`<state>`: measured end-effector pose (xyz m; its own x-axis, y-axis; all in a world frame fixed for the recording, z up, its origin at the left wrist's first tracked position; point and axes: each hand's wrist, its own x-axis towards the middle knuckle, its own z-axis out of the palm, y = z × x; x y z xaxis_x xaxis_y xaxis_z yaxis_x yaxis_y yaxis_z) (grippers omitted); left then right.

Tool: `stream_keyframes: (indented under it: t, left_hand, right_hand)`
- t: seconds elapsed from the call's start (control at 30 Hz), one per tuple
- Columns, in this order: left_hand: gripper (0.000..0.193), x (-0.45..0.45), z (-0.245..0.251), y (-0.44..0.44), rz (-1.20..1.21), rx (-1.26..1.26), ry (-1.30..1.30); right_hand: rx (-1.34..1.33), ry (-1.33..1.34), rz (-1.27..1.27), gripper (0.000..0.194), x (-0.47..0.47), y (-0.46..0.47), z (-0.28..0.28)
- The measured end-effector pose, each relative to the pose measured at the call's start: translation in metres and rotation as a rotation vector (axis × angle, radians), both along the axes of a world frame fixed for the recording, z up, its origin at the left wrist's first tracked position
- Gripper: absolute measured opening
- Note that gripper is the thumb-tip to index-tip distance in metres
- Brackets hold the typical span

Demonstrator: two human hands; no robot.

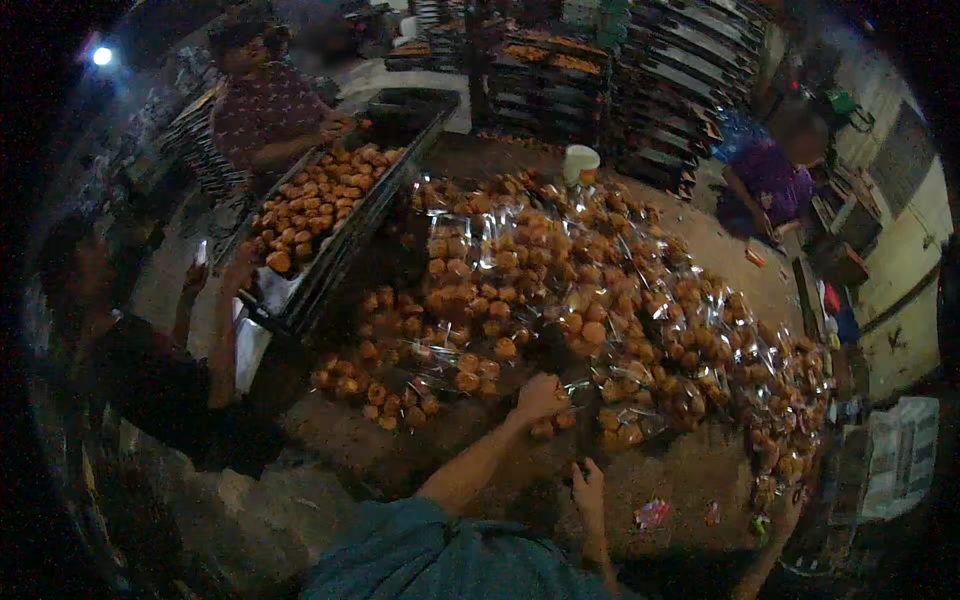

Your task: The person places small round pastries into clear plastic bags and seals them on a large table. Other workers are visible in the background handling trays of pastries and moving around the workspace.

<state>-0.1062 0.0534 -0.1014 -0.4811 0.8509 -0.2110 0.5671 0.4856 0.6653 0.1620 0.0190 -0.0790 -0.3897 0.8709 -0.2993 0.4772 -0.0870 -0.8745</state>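
My left hand reaches out over the table and grips the top of a clear plastic bag of small round browned baked goods. Part of that bag is hidden by my fingers. Closer to my body, my right hand is raised over the table's near side, thumb and fingers apart, with nothing visible in it. Just beyond it lies another filled clear bag. A wide heap of similar filled bags covers the middle of the brown table.
A long metal trough full of loose baked pieces stands left, with two people beside it. A white container sits behind the heap. Another person is at the far right; another person's forearm enters lower right. Crumpled wrappers lie nearby.
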Motion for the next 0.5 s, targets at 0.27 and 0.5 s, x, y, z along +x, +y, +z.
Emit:
stream_keyframes:
  t: [0.27,0.5]
  left_hand:
    - [0.041,0.055,0.014,-0.141,-0.029,0.436,-0.731]
    - [0.036,0.067,0.116,-0.169,0.072,0.239,-0.974]
  right_hand:
    - [-0.050,0.186,0.129,0.025,-0.010,0.001,0.028]
    - [0.029,0.422,-0.120,0.024,-0.042,-0.011,0.075]
